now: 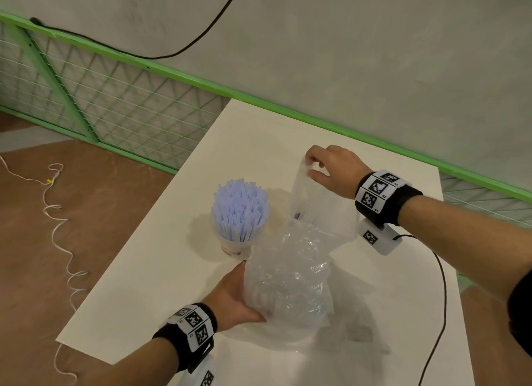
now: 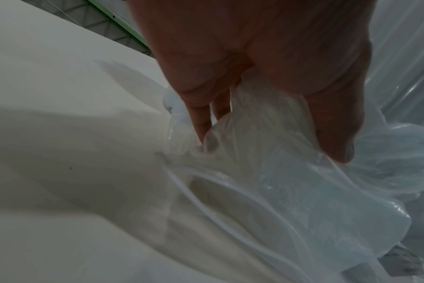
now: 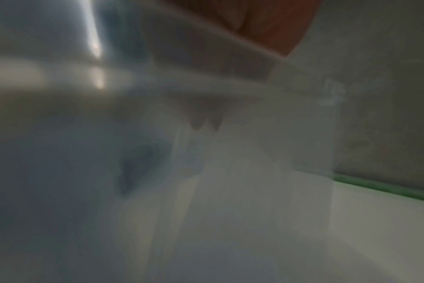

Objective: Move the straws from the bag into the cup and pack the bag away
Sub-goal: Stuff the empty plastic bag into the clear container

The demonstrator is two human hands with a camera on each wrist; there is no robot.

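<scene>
Pale-blue plastic straws [image 1: 240, 210] fill the clear cup [image 1: 231, 246] at centre-left; both hands, left hand [image 1: 230, 298] & right hand [image 1: 334, 169], pinch the crinkled clear plastic bag [image 1: 288, 273], apparently empty, not yet packed away.

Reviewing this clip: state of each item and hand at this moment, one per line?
straws: upright, bunched in the cup
cup: upright on the table
bag: crumpled, no straws visible inside
left hand: grips the bag's near end
right hand: pinches the bag's raised far end
</scene>
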